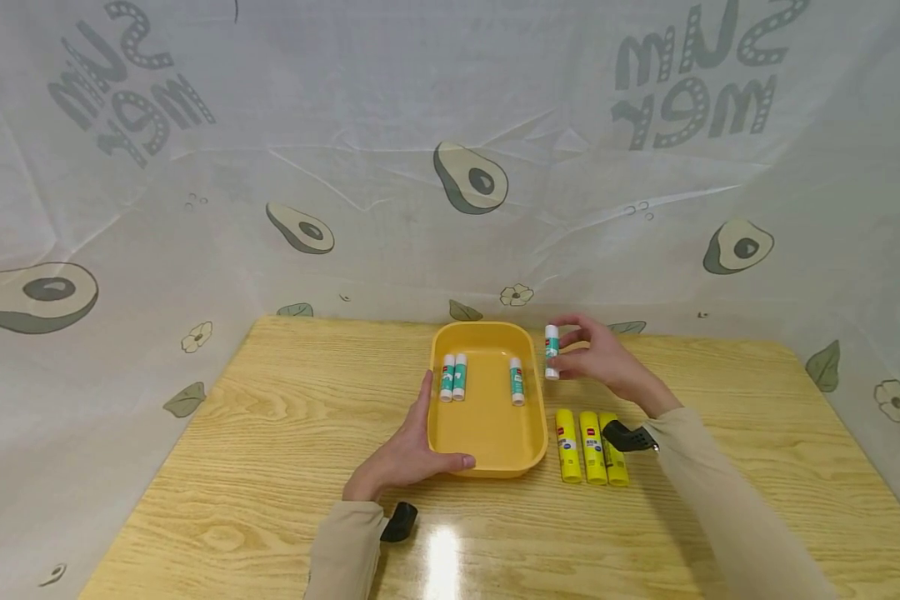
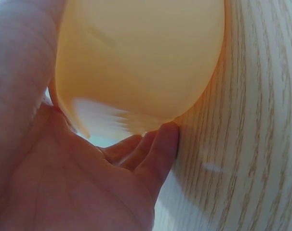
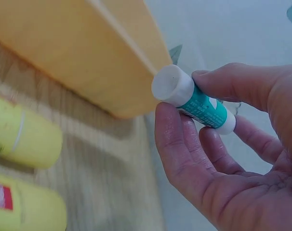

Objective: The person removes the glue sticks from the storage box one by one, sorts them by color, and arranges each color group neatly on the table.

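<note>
My right hand (image 1: 596,357) pinches a glue stick (image 1: 552,352) with white ends and a green label, just beyond the tray's right rim. In the right wrist view thumb and fingers close around that glue stick (image 3: 204,107). My left hand (image 1: 408,450) holds the yellow plastic tray (image 1: 487,473) at its near left corner, thumb along the front and fingers along the left side. Inside the tray, two similar glue sticks (image 1: 460,377) lie side by side at the left, and one glue stick (image 1: 517,382) lies near the right wall.
Three larger yellow glue sticks (image 1: 592,447) lie in a row on the wooden table (image 1: 307,417), right of the tray and under my right forearm. A pale printed cloth (image 1: 390,275) rises behind the table's far edge.
</note>
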`<state>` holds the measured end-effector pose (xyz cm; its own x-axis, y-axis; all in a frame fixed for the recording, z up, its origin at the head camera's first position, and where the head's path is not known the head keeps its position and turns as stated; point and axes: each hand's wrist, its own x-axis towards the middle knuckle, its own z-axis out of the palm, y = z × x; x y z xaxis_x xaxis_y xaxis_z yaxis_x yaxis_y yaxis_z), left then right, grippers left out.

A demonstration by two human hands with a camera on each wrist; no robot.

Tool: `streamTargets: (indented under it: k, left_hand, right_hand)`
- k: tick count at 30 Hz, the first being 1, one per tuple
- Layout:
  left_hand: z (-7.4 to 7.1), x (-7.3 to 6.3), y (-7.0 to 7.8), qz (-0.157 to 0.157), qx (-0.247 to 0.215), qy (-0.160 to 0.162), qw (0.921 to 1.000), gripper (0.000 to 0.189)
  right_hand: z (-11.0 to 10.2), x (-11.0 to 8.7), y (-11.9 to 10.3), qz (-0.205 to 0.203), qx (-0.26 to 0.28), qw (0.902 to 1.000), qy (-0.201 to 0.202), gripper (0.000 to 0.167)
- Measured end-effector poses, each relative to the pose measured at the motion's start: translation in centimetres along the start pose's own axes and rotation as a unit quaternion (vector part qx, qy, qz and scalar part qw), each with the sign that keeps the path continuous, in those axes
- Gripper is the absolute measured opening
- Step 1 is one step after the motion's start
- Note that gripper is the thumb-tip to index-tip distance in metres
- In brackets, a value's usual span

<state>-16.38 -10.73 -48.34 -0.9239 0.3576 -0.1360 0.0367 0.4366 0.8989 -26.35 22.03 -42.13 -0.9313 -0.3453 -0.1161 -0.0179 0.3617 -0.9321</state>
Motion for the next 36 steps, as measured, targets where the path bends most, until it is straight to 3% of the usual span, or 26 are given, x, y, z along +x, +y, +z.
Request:
streamTargets:
  k: [19, 36]
  left_hand:
    - [-0.1, 0.0, -0.1, 0.002, -0.028, -0.003, 0.9996, 0.139]
    - [0.0, -0.1, 0.1, 0.0, -0.02, 0.003, 0.9998, 0.138]
  right_hand:
    - [-0.9, 0.2, 3.7, 0.047, 0.01, 0.9987, -0.019, 0.071]
    - [-0.8, 1.3, 5.0, 0.085, -0.04, 0.995, -0.035, 0.07]
